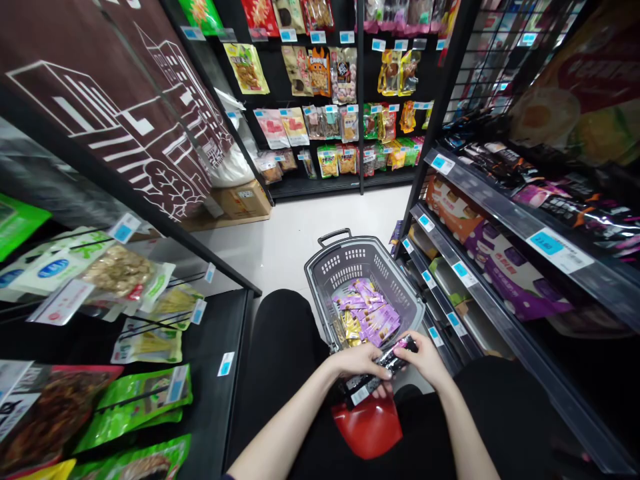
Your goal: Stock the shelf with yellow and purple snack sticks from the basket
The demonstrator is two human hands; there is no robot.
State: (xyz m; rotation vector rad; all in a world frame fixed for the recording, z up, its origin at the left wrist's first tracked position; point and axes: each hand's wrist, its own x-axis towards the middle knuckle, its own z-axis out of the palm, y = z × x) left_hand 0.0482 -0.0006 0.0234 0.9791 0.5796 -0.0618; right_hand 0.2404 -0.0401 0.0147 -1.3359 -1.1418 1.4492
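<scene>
Low in the middle, my left hand (361, 365) is closed around small black snack packets (361, 387), one with a white label end facing up. My right hand (423, 360) has its fingers closed on the end of a black-and-pink snack packet (400, 350) beside them. The packets lie close together, and I cannot tell how many there are. Just beyond my hands a grey shopping basket (316, 273) stands on the floor. Purple snack packets (375, 310) and yellow packets (351, 327) lie inside it. Below my hands a glossy red sheet-like thing (369, 427) rests by my lap.
At right, a shelf (480, 180) bears many black packets (530, 173), with purple cartons (510, 267) underneath. Bagged snacks hang on the left rack (237, 320) and the back rack (315, 190). A cardboard box (245, 200) sits on the floor behind the brown panel (115, 113).
</scene>
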